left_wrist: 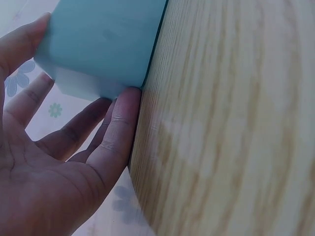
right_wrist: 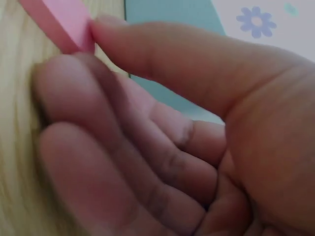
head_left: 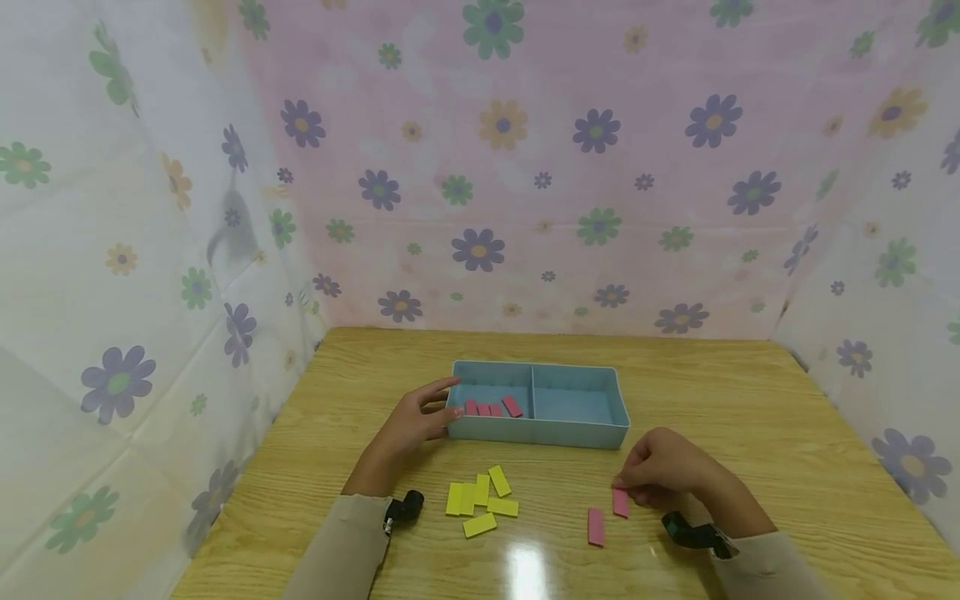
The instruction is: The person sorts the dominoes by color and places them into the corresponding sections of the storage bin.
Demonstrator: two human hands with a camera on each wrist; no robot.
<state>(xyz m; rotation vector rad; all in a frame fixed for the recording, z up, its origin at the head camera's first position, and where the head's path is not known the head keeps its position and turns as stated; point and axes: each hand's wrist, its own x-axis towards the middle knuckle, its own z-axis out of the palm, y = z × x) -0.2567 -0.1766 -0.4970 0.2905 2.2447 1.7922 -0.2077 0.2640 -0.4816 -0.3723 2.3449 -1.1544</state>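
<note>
Left hand (head_left: 408, 423) spreads its fingers (left_wrist: 116, 125) against the blue tray (head_left: 540, 432); right hand (head_left: 667, 463) pinches 1 pink block (right_wrist: 59, 22).

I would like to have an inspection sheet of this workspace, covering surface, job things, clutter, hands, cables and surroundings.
Surface: wooden table, with a bright reflection near the front edge of the head view.
Job things: blue box with two compartments; four pink blocks in the left one. Another pink block lies on the table.
Clutter: six yellow blocks loosely grouped in front of the box, if they count.
Hands: left hand touches the box's left end; right hand pinches a pink block.
Cables: nothing seen.
Surroundings: flowered cloth behind and on both sides.
</note>
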